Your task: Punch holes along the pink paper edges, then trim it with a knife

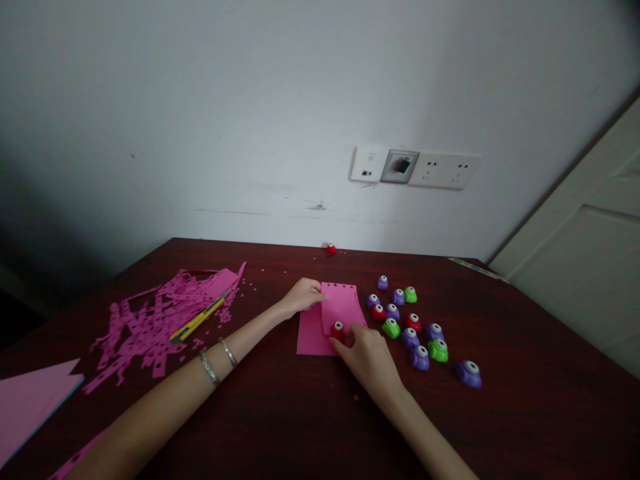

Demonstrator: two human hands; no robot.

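Note:
A small pink sheet of paper (343,305), with a row of punched holes along its far edge, lies over a larger pink sheet (313,339). My left hand (303,295) pinches the small sheet near its upper left corner. At the near edge of that sheet sits a red craft punch (337,329), its round white top facing up. The thumb and fingers of my right hand (369,352) close around this punch from the right. Whether the paper is inside the punch's slot I cannot tell.
Several purple, green and red punches (410,337) stand to the right. Another red punch (331,249) is by the wall. On the left lie pink paper scraps (145,320), a yellow cutter knife (197,321) and stacked pink paper (35,403). Wall sockets (444,170) are above the dark table (260,413).

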